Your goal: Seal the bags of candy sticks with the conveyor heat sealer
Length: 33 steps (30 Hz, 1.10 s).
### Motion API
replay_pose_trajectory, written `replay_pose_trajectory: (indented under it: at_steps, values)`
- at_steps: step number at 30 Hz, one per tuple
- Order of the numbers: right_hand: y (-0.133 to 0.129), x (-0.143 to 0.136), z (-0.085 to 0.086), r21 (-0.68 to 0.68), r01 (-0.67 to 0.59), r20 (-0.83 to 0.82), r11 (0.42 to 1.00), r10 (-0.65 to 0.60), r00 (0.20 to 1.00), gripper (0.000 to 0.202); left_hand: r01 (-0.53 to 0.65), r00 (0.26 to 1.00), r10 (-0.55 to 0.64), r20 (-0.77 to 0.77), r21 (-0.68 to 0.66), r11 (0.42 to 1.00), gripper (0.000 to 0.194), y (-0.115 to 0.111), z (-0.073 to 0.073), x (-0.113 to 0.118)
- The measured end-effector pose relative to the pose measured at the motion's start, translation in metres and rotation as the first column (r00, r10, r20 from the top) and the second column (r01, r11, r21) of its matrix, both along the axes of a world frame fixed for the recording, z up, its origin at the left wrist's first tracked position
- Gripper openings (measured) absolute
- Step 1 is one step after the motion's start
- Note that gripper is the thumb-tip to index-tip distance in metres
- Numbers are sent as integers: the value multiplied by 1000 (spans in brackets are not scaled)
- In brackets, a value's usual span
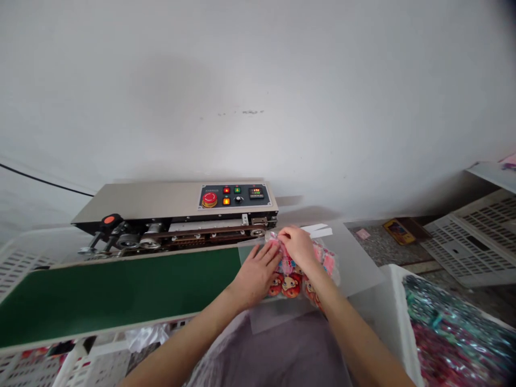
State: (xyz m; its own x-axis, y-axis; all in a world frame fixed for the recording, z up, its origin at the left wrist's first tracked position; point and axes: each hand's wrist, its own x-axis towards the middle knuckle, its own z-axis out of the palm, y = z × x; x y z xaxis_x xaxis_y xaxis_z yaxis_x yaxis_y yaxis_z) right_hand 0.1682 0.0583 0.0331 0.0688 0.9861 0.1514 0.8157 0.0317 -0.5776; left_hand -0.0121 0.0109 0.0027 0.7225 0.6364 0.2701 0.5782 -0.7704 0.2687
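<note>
Clear plastic packets with pink contents and round red cartoon faces lie on a translucent sheet at the right end of the sealing machine's green conveyor belt. My left hand rests on the left side of the nearest packet, fingers stretched out flat against it. At the packet's top edge, my right hand is closed in a pinch on the clear plastic. Other packets sit partly hidden behind my right wrist. The band sealing machine stands just beyond the belt, its panel lights and display lit.
A red stop button sits on the machine's panel. To the lower right, a white foam box holds many shiny wrapped packets. White plastic crates stand at the right, with a small yellow box on the floor near them.
</note>
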Motion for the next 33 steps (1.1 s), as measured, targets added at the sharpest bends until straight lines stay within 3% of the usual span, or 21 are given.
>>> replay_pose_trajectory:
  at_steps: [3, 6, 10, 13, 18, 21, 24, 27, 33]
  values:
    - [-15, 8, 4, 34, -5, 87, 999, 2, 996, 26, -18, 993, 18, -113, 3, 1000, 53, 1, -8, 0]
    - [-48, 22, 5, 71, -112, 280, 991, 88, 956, 32, -61, 990, 64, -124, 25, 998, 55, -2, -10, 3]
    - [-89, 32, -6, 54, -194, 464, 980, 147, 874, 37, -143, 983, 145, -116, 27, 989, 53, -7, -10, 6]
    - [-99, 25, -15, 36, -193, 492, 981, 150, 857, 40, -206, 971, 206, -119, 14, 978, 51, -9, -9, -1]
    - [-92, 11, -14, 57, -196, 466, 979, 147, 872, 37, -308, 940, 312, -136, 46, 950, 47, -11, 5, -26]
    - [-77, 11, -4, 64, -171, 456, 983, 124, 881, 30, -358, 923, 359, -138, 32, 933, 45, -14, 18, -24]
    - [-50, 10, 4, 43, -93, 493, 995, 60, 868, 27, -234, 966, 232, -117, -8, 972, 47, -18, 21, -5]
    - [-24, 5, 5, -12, -11, 511, 1000, 16, 859, 20, -118, 985, 114, -130, -28, 993, 51, -22, 14, 14]
    - [-10, -3, -6, -23, 21, 407, 1000, -10, 913, 16, -110, 984, 101, -145, -55, 992, 56, -23, 5, 18]
